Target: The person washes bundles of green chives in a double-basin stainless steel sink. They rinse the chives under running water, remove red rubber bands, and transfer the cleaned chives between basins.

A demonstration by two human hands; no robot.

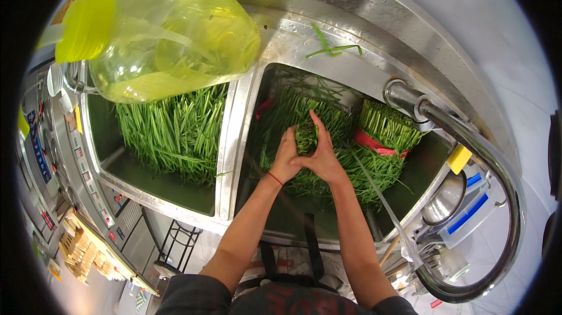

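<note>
Over the right basin of a steel double sink, my left hand and my right hand close around a small bunch of green stalks, cut ends up. Beneath them lie more long green leafy stalks, probably garlic chives, in dark water. To the right stands a thick bundle of the same greens, bound with a red band. A stream of water falls from the curved faucet into this basin. The left basin holds a large heap of green stalks.
A large yellow-green plastic jug stands over the back of the left basin. Loose green pieces lie on the steel ledge. Right of the sink are a yellow sponge, a metal bowl and a blue-edged plastic container.
</note>
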